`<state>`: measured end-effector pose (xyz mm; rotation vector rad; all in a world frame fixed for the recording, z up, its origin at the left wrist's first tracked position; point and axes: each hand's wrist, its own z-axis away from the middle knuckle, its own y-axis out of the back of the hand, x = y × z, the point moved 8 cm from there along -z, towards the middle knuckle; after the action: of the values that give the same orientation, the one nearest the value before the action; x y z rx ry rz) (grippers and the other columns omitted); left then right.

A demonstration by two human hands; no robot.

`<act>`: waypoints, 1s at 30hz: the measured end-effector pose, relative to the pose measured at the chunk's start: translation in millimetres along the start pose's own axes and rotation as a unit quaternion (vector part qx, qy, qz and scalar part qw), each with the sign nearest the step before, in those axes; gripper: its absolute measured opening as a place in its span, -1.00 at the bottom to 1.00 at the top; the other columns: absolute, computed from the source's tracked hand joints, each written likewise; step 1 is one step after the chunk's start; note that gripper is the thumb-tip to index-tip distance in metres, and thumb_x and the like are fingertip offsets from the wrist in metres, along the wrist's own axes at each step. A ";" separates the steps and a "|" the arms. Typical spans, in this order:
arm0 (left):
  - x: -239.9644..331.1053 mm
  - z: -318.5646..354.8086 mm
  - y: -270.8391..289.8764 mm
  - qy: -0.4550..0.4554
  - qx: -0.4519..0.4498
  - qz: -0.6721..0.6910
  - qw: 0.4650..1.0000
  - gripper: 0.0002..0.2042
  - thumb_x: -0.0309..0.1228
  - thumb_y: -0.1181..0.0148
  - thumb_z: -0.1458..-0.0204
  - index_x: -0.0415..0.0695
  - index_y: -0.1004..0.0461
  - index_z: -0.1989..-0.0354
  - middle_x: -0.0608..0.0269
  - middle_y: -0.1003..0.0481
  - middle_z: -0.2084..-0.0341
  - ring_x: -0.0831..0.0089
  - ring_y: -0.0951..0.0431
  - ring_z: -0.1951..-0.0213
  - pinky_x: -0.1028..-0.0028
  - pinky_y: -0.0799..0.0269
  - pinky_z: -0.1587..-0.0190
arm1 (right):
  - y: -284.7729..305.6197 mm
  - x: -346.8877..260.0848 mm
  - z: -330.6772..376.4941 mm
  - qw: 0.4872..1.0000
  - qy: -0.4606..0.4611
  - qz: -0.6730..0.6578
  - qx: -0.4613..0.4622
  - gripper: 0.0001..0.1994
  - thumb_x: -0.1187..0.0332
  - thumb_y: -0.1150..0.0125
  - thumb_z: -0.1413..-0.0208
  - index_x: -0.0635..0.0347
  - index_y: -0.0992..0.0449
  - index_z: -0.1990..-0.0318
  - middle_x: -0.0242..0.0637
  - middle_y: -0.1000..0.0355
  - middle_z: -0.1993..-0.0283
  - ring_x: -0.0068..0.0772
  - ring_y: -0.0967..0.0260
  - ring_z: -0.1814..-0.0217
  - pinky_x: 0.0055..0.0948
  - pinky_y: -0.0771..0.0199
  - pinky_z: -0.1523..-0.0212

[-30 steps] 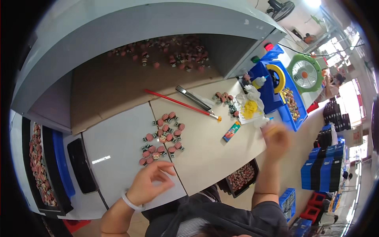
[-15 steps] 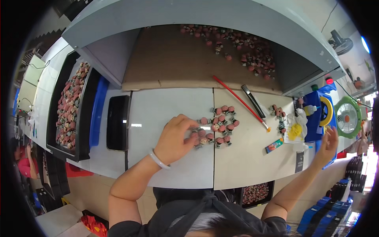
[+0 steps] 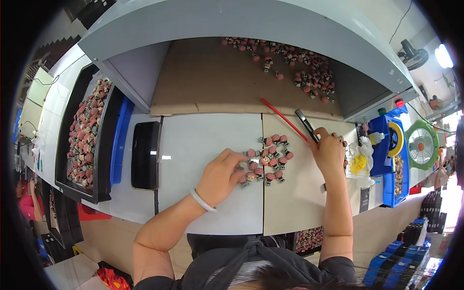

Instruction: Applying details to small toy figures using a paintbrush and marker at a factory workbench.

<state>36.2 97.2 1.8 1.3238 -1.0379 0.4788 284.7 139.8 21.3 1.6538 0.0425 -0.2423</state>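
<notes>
Small figurines (image 3: 272,158) with pink, textured round tops and dark-and-white lower parts lie grouped on the white tabletop. My left hand (image 3: 220,176), a pale bangle on its wrist, rests at the left edge of this group. Its thumb and curled fingers are apart beside the nearest figurines. Over on the right, my right hand (image 3: 328,152) reaches down over the lower ends of a red-handled brush (image 3: 285,118) and a black-and-silver pen-like tool (image 3: 304,121). Thumb and index finger are spread around these ends. The brush's tip is hidden under the hand.
A black tray (image 3: 104,181) full of figurines stands left, by a black phone (image 3: 145,154). More figurines (image 3: 314,75) lie on cardboard inside the grey booth (image 3: 241,21). At right are a blue bin (image 3: 384,166), yellow tape roll (image 3: 397,140), crumpled yellow material (image 3: 359,164) and green fan (image 3: 422,142).
My right hand has come inward from the far right to the brush and the pen-like tool, now covering the small colourful tube. My left hand stays by the figurines. The view has shifted slightly.
</notes>
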 end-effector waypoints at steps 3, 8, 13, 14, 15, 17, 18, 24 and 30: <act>0.5 0.5 0.7 0.008 -0.013 -0.008 1.000 -0.78 -0.63 -0.13 0.19 -0.24 -0.37 0.29 0.13 -0.36 0.35 0.26 -0.47 0.33 0.45 -0.42 0.29 | -3.7 15.4 -6.2 0.999 -0.024 0.036 0.020 -0.80 0.32 -0.23 0.17 0.13 -0.46 0.33 -0.23 -0.38 0.65 -0.14 -0.34 0.29 -0.24 -0.30 0.23; 5.6 -0.8 11.8 -0.040 0.040 0.127 0.990 -0.82 -0.67 -0.08 0.12 -0.26 -0.33 0.30 0.11 -0.35 0.29 0.32 -0.49 0.33 0.45 -0.43 0.28 | 9.9 13.0 -6.2 0.996 0.047 0.021 0.071 -0.81 0.30 -0.21 0.13 0.12 -0.47 0.34 -0.24 -0.35 0.68 -0.21 -0.31 0.61 -0.34 -0.28 0.54; 1.9 5.3 -7.7 0.082 -0.036 0.523 0.848 -0.88 -0.66 0.00 0.03 -0.23 -0.24 0.34 0.13 -0.33 0.24 0.45 -0.45 0.29 0.42 -0.45 0.19 | 47.8 -10.3 19.4 0.961 0.075 -0.218 0.150 -0.85 0.47 -0.16 0.08 0.25 -0.41 0.31 -0.37 -0.33 0.71 -0.54 -0.26 0.71 -0.55 -0.15 0.68; 1.0 5.5 -7.8 0.084 -0.037 0.522 0.848 -0.88 -0.66 0.00 0.03 -0.23 -0.24 0.34 0.13 -0.33 0.24 0.45 -0.45 0.29 0.42 -0.45 0.19 | 36.8 -9.3 20.3 0.932 0.046 -0.345 0.102 -0.82 0.56 -0.13 0.08 0.29 -0.32 0.29 -0.35 -0.38 0.61 -0.60 -0.32 0.59 -0.63 -0.26 0.59; -0.7 6.4 -10.7 0.100 -0.051 0.536 0.837 -0.85 -0.67 -0.01 0.04 -0.23 -0.25 0.31 0.12 -0.33 0.21 0.45 -0.45 0.27 0.43 -0.45 0.18 | 32.0 -11.1 22.3 0.932 0.044 -0.346 0.100 -0.82 0.56 -0.13 0.08 0.29 -0.32 0.29 -0.35 -0.38 0.61 -0.60 -0.32 0.59 -0.63 -0.26 0.59; 0.9 6.7 -12.9 0.117 -0.066 0.549 0.825 -0.82 -0.68 -0.03 0.05 -0.23 -0.27 0.27 0.11 -0.32 0.17 0.45 -0.45 0.24 0.43 -0.45 0.17 | 24.4 -24.9 27.6 0.870 0.134 -0.470 0.065 -0.80 0.61 -0.08 0.06 0.27 -0.24 0.27 -0.21 -0.43 0.49 -0.50 -0.39 0.47 -0.61 -0.37 0.41; 5.4 7.2 -14.4 0.133 -0.086 0.527 0.835 -0.78 -0.67 -0.04 0.06 -0.23 -0.27 0.21 0.10 -0.32 0.13 0.43 -0.45 0.22 0.43 -0.45 0.17 | 21.6 -29.5 30.5 0.883 0.141 -0.448 0.026 -0.82 0.64 -0.01 0.04 0.26 -0.20 0.30 -0.09 -0.45 0.37 -0.40 -0.43 0.30 -0.57 -0.40 0.28; 6.1 15.7 -17.4 0.173 -0.122 0.574 0.791 -0.68 -0.60 -0.03 0.03 -0.22 -0.24 0.05 0.04 -0.26 -0.01 0.32 -0.42 0.09 0.34 -0.37 0.04 | 5.6 -51.1 44.4 0.770 0.187 -0.603 -0.089 -0.85 0.49 -0.02 -0.01 0.31 -0.20 0.29 0.08 -0.41 0.26 -0.19 -0.41 0.15 -0.49 -0.44 0.29; 16.1 19.2 -26.8 0.169 -0.164 0.600 0.764 -0.69 -0.57 0.04 -0.03 -0.22 -0.19 0.02 -0.05 -0.21 -0.05 0.23 -0.35 -0.02 0.28 -0.29 -0.04 | 7.4 -53.2 46.1 0.743 0.135 -0.646 -0.113 -0.77 0.36 -0.08 -0.01 0.26 -0.18 0.31 0.01 -0.41 0.33 -0.29 -0.43 0.31 -0.48 -0.47 0.40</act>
<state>59.1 68.7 -1.4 0.0718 -1.4820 1.3557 227.9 99.7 34.7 1.1362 1.4236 -0.9914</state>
